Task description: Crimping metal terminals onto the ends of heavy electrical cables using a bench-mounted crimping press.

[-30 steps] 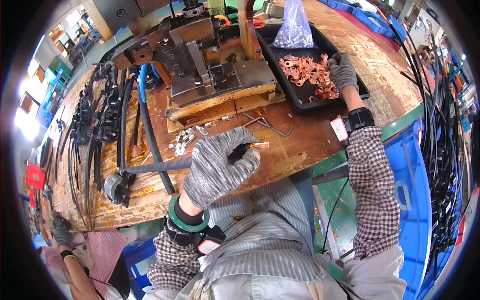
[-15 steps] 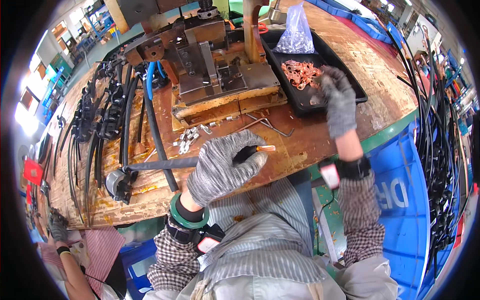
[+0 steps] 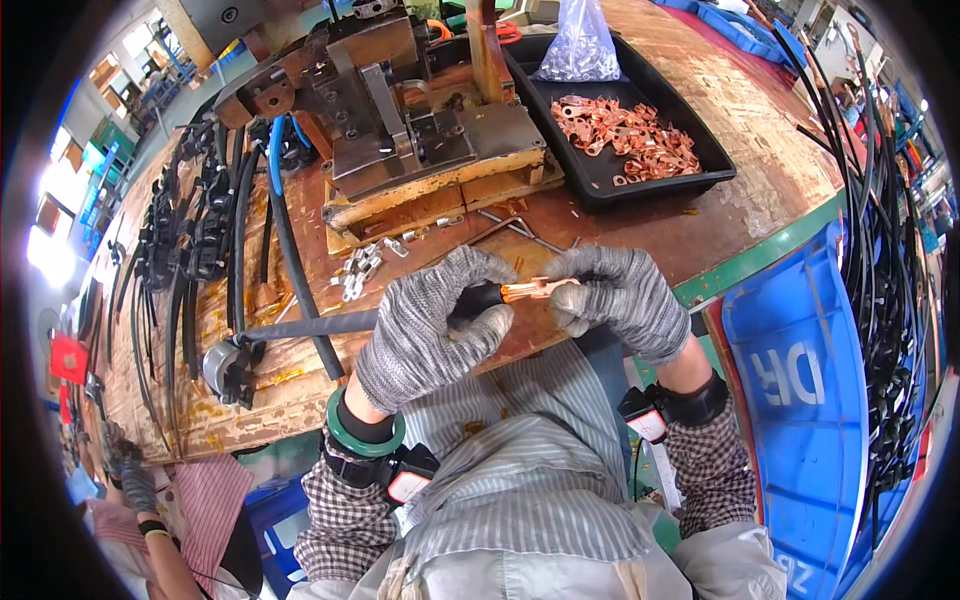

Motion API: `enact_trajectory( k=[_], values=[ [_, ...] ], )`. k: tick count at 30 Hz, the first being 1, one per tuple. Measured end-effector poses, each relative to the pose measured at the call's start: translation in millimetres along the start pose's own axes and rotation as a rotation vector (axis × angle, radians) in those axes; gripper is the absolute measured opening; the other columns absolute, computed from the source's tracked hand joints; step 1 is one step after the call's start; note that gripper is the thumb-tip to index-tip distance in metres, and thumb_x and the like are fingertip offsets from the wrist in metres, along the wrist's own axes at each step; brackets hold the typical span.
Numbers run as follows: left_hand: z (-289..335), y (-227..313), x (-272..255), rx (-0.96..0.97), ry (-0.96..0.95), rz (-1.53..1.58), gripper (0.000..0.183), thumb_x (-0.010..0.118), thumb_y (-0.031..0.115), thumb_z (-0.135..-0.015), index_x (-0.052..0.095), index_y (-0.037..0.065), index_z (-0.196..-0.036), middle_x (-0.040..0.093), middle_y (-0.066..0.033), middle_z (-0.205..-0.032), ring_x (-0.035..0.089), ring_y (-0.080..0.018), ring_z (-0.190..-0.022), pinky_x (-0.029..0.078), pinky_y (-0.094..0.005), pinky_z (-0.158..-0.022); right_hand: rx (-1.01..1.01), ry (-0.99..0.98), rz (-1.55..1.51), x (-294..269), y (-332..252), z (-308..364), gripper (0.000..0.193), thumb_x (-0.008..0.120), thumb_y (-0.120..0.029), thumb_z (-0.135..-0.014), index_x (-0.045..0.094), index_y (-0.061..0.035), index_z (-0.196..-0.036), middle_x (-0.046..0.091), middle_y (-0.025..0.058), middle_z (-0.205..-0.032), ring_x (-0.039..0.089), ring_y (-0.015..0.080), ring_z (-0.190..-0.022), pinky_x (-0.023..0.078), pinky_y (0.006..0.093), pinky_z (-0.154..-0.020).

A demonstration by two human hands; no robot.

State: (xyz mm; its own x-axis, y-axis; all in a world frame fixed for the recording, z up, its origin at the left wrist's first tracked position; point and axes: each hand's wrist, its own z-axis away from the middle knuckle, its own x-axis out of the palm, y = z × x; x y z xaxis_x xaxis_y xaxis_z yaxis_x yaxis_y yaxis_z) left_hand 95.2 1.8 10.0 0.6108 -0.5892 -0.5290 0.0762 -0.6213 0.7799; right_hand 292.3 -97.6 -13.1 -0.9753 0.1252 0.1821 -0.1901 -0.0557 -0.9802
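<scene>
My left hand, in a grey knit glove, is closed round a thick black cable whose bare copper end sticks out past the fingers. My right hand, gloved alike, pinches a copper cable lug between thumb and fingers. The lug meets the bare wire end in front of me; how far the wire sits inside it I cannot tell. Beyond my right hand, copper lugs lie heaped in a black tray.
A metal press fixture stands behind my hands. Silvery lugs and hex keys lie before it. Black cables cover the table's left side. A bag of silvery parts sits in the tray. A co-worker's gloved hand is at lower left.
My right hand has come back from the tray to the cable end, now holding a copper lug. The left hand has shifted slightly left, still gripping the cable.
</scene>
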Motion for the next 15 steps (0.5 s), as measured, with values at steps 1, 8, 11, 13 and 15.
enact_trajectory(
  k=[1,8,11,13,15],
  values=[
    [-0.3,1.4,-0.6,-0.04,-0.025,0.006,0.026,0.063,0.008,-0.074,0.055,0.002,-0.098,0.058,-0.0077,-0.084,0.06,-0.0146,-0.074,0.049,-0.0256,-0.067,0.028,-0.015,0.016,0.3,-1.7,-1.2,0.028,0.068,-0.008,-0.072,0.061,-0.0003,-0.098,0.062,0.0035,-0.078,0.059,0.0095,-0.068,0.049,0.0221,-0.059],
    [-0.3,1.0,1.2,-0.011,-0.014,-0.018,0.024,0.063,0.007,-0.074,0.055,0.001,-0.096,0.059,-0.009,-0.083,0.06,-0.0153,-0.073,0.049,-0.0262,-0.066,-0.089,-0.1,0.156,3.8,-7.9,-3.2,0.028,0.066,-0.01,-0.074,0.06,0.0003,-0.1,0.063,0.0049,-0.083,0.06,0.0098,-0.073,0.049,0.0234,-0.063],
    [0.0,1.3,1.0,-0.084,-0.044,-0.004,0.024,0.063,0.008,-0.074,0.055,0.001,-0.096,0.059,-0.0103,-0.082,0.06,-0.0165,-0.073,0.049,-0.0269,-0.066,0.024,-0.147,0.062,7.6,-18.7,0.3,0.028,0.066,-0.011,-0.076,0.06,0.0002,-0.1,0.063,0.0049,-0.083,0.059,0.0089,-0.074,0.049,0.023,-0.064],
    [-0.3,-2.5,2.8,-0.026,-0.033,-0.019,0.024,0.063,0.008,-0.074,0.055,0.001,-0.096,0.06,-0.0104,-0.08,0.061,-0.0186,-0.07,0.049,-0.0272,-0.066,0.0,-0.123,0.071,12.3,-21.5,3.1,0.023,0.064,-0.011,-0.077,0.06,0.0003,-0.098,0.062,0.0049,-0.081,0.059,0.0085,-0.072,0.049,0.0225,-0.063],
    [-0.9,-3.2,2.7,-0.017,-0.041,-0.031,0.027,0.064,0.011,-0.075,0.054,0.001,-0.097,0.058,-0.008,-0.077,0.059,-0.0163,-0.07,0.048,-0.0269,-0.064,-0.064,-0.074,0.106,17.1,-13.9,2.8,0.021,0.063,-0.011,-0.078,0.06,0.0003,-0.096,0.062,0.0047,-0.079,0.059,0.0085,-0.07,0.049,0.0222,-0.062]
  ],
)
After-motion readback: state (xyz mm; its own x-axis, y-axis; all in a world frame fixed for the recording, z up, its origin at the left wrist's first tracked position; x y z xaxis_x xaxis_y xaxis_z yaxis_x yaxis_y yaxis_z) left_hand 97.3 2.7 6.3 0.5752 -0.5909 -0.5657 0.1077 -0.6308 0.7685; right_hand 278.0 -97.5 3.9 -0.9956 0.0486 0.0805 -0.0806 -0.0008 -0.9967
